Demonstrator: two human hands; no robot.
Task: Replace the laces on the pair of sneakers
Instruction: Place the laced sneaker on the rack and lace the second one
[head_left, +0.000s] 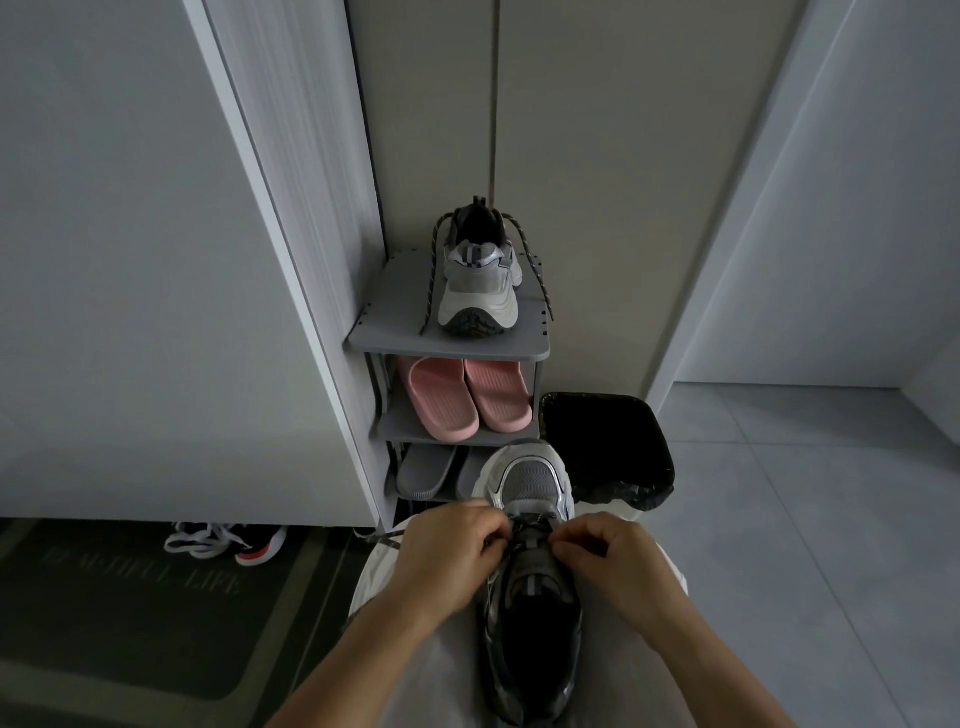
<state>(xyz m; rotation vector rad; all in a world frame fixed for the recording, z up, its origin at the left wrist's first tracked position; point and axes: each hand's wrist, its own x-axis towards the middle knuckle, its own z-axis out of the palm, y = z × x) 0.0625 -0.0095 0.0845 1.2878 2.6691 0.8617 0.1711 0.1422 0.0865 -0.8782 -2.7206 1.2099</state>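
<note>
Grey sneaker (530, 577) before the shoe rack (363, 332) seems laced only near its toe, left hand (447, 556) and right hand (615, 561) each pinching the speckled lace (525, 524), the second sneaker (480, 283) atop the rack loose-laced.

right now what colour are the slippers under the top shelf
The slippers are pink; the head view shows them.
</note>
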